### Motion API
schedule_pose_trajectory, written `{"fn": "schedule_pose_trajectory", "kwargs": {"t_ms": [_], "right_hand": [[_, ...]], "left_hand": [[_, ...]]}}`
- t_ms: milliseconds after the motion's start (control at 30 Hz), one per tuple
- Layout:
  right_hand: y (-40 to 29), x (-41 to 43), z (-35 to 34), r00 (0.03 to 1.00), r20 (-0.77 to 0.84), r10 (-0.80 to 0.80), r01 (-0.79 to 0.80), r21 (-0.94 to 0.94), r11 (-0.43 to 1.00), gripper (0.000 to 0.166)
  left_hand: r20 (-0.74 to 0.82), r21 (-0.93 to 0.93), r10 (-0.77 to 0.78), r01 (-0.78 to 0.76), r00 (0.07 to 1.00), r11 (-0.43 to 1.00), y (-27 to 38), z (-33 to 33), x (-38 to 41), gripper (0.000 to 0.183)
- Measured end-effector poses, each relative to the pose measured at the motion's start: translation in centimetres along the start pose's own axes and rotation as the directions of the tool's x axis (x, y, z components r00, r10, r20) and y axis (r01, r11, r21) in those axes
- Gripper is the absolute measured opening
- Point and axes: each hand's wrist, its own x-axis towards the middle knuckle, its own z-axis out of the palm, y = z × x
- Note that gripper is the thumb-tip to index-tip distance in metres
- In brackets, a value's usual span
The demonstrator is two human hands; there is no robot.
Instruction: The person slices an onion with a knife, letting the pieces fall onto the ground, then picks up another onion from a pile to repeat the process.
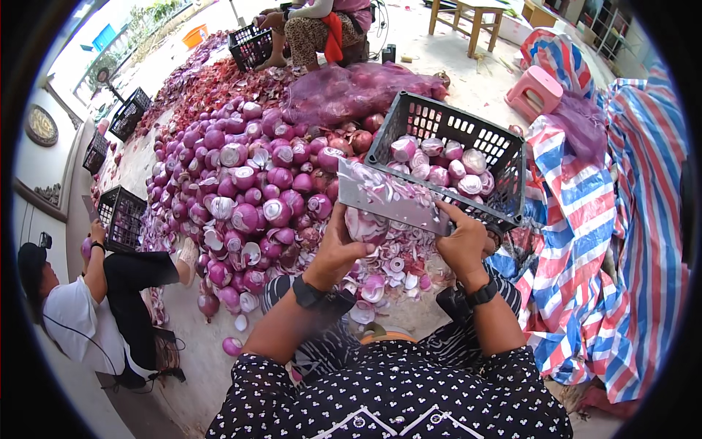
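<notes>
In my left hand (pixel 335 249) is a partly peeled red onion (pixel 366 226), held from its left side. My right hand (pixel 462 238) grips the handle end of a cleaver (pixel 392 200), whose wide blade lies across the top of the onion. Bits of onion skin cling to the blade. Just beyond the blade, a black plastic crate (pixel 455 123) holds several peeled onions (pixel 473 161). Onion peelings (pixel 396 264) lie scattered on the ground under my hands.
A large heap of red onions (pixel 247 175) spreads to my left, with a purple mesh sack (pixel 351 90) behind it. Striped plastic sheeting (pixel 581 230) and a pink stool (pixel 535 92) stand at right. One co-worker (pixel 88 307) sits at left, another person (pixel 323 33) at the back.
</notes>
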Motion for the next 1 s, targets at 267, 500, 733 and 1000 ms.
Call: {"fn": "schedule_pose_trajectory", "kwargs": {"t_ms": [267, 500, 733, 1000], "right_hand": [[-2.1, -0.6, 0.2, 0.927, -0.048, -0.373, 0.373, -0.019, 0.928, 0.054], [-2.6, -1.5, 0.3, 0.901, -0.013, -0.434, 0.433, -0.018, 0.901, 0.049], [-2.7, -1.6, 0.6, 0.899, -0.048, -0.436, 0.437, 0.023, 0.899, 0.056], [-2.3, -1.5, 0.7, 0.895, -0.042, -0.444, 0.442, -0.055, 0.896, 0.054]], "left_hand": [[0.212, -0.329, -0.229, 0.29, 0.95, 0.899, -7.2, -11.8, 1.2, 0.062], [-0.065, -0.024, -0.073, 0.071, 0.995, 0.997, -4.1, -5.3, 1.4, 0.06], [-0.099, 0.066, -0.016, 0.022, 0.995, 0.998, -3.5, -4.0, 0.8, 0.059], [0.009, -0.081, 0.022, -0.021, 1.0, 0.997, -4.1, -4.4, 0.5, 0.058]]}}
